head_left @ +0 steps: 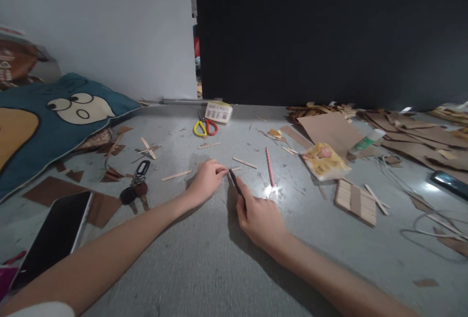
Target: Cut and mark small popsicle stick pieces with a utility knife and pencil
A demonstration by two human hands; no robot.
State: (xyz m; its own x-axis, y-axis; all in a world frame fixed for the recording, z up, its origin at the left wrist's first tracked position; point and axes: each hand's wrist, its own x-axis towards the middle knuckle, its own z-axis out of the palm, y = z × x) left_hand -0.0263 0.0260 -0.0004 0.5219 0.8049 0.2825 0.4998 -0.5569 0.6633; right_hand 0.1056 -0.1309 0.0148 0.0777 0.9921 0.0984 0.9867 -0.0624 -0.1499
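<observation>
My left hand (206,179) is closed in a pinch near the middle of the table, fingertips on a thin wooden craft stick (236,168) whose end juts out to the right. My right hand (261,217) grips a slim black tool (235,182), like a craft knife or a pen; its tip meets the stick close to my left fingertips. Other craft sticks (244,163) lie just beyond my hands, one (176,175) left of my left hand. A red-and-white striped rod (269,167) rests to the right.
Scissors (205,128) and a small box (218,111) lie further back. Keys (135,191), a phone (54,234) and a blue cushion (54,131) occupy the left. Rightward are a yellow packet (325,162), a bundle of craft sticks (355,202), a glue stick (366,141), cardboard (331,131) and a cable (420,227).
</observation>
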